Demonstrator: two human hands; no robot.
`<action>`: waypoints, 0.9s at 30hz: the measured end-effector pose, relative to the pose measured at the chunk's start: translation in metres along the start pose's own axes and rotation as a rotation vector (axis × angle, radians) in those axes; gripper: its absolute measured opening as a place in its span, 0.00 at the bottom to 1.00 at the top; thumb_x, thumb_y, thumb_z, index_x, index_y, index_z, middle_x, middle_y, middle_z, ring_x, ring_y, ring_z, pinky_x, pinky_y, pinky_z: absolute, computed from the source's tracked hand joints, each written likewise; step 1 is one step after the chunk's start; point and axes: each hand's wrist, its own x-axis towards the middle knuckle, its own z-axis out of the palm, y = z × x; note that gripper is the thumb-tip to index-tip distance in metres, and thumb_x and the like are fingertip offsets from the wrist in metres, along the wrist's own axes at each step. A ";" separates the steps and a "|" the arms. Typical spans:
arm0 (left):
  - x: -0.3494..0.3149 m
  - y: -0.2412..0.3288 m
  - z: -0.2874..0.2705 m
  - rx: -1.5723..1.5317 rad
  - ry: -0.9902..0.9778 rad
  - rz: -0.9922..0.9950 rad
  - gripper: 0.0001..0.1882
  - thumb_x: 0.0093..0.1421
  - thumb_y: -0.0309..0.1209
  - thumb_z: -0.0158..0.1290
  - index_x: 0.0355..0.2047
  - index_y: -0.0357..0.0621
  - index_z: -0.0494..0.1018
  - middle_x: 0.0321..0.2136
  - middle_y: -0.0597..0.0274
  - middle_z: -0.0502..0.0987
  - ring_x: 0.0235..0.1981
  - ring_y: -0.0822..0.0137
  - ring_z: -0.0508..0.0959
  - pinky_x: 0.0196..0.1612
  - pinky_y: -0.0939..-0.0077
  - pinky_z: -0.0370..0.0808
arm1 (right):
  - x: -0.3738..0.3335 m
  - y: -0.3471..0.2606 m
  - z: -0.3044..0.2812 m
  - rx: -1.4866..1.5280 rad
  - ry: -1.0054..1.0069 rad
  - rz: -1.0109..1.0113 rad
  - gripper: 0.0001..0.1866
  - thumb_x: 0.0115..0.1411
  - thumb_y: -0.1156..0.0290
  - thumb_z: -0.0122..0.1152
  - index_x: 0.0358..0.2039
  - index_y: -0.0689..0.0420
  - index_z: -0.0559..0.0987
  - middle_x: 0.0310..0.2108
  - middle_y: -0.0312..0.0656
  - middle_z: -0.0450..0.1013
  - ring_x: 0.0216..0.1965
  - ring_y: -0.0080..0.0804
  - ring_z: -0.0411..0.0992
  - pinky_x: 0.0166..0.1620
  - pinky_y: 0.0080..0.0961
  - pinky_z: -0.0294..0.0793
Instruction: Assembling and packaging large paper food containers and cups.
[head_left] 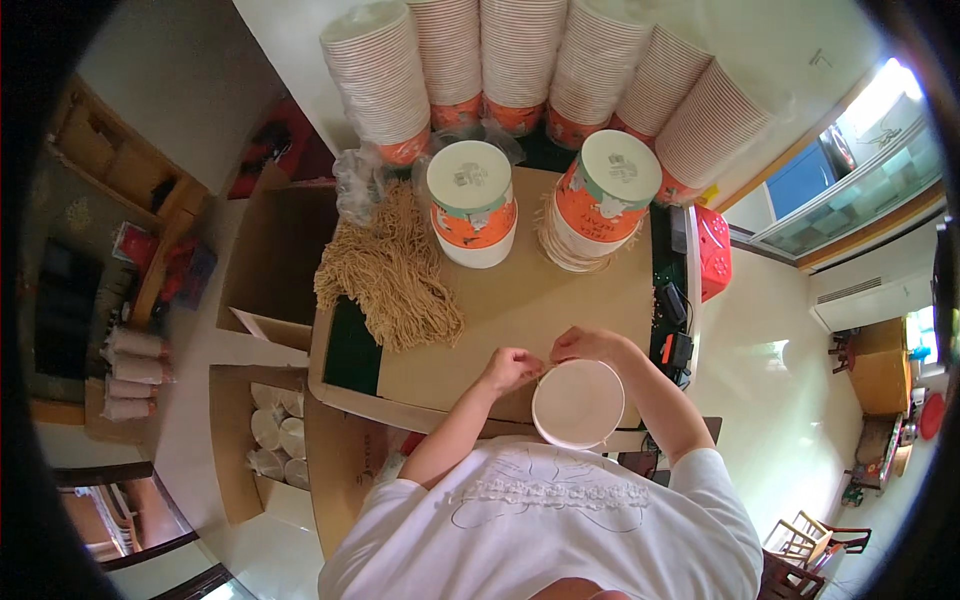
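Observation:
A white paper bucket (pixel 578 404) stands against my shirt at the near table edge, its open mouth facing up. At its far left rim, my left hand (pixel 513 368) has fingers pinched together. My right hand (pixel 585 345) curls over the far side of the same rim, fingers also closed. What they pinch is too small to make out. Beyond them lies a heap of tan cords (pixel 390 270). Two upside-down paper buckets with orange and green print stand farther back, the left bucket (pixel 472 205) beside the cords and the right bucket (pixel 605 195) with cords hanging round it.
Tall stacks of nested paper buckets (pixel 520 55) line the back of the cardboard-covered table (pixel 500 330). An open carton (pixel 235 440) with wrapped white stacks stands at left. A black and orange device (pixel 677 350) lies by the right edge, near a red stool (pixel 713 250).

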 end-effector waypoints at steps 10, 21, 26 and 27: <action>0.007 0.004 0.015 0.052 0.128 -0.017 0.05 0.52 0.26 0.52 0.22 0.39 0.74 0.18 0.68 0.72 0.18 0.80 0.69 0.21 0.86 0.66 | -0.002 -0.009 0.004 -0.048 0.107 0.103 0.14 0.51 0.60 0.54 0.26 0.58 0.79 0.21 0.35 0.73 0.23 0.20 0.68 0.29 0.18 0.67; 0.011 0.000 0.018 0.397 0.248 0.221 0.05 0.48 0.28 0.55 0.21 0.40 0.75 0.16 0.63 0.74 0.17 0.74 0.73 0.21 0.79 0.69 | 0.009 -0.003 0.000 -0.075 0.069 0.204 0.15 0.45 0.55 0.58 0.24 0.54 0.80 0.19 0.36 0.73 0.23 0.23 0.69 0.29 0.21 0.67; 0.002 0.003 0.017 0.606 0.343 0.305 0.06 0.45 0.30 0.57 0.20 0.41 0.75 0.17 0.57 0.75 0.20 0.70 0.76 0.25 0.77 0.71 | -0.003 -0.024 -0.012 -0.314 -0.085 0.192 0.11 0.45 0.62 0.58 0.25 0.54 0.79 0.20 0.36 0.73 0.24 0.23 0.70 0.29 0.21 0.68; 0.002 0.003 0.017 0.566 0.341 0.307 0.06 0.45 0.30 0.57 0.19 0.41 0.75 0.17 0.58 0.75 0.20 0.70 0.76 0.25 0.77 0.71 | -0.001 -0.025 -0.014 -0.313 -0.084 0.193 0.11 0.45 0.62 0.58 0.25 0.54 0.79 0.20 0.36 0.73 0.24 0.23 0.70 0.29 0.21 0.68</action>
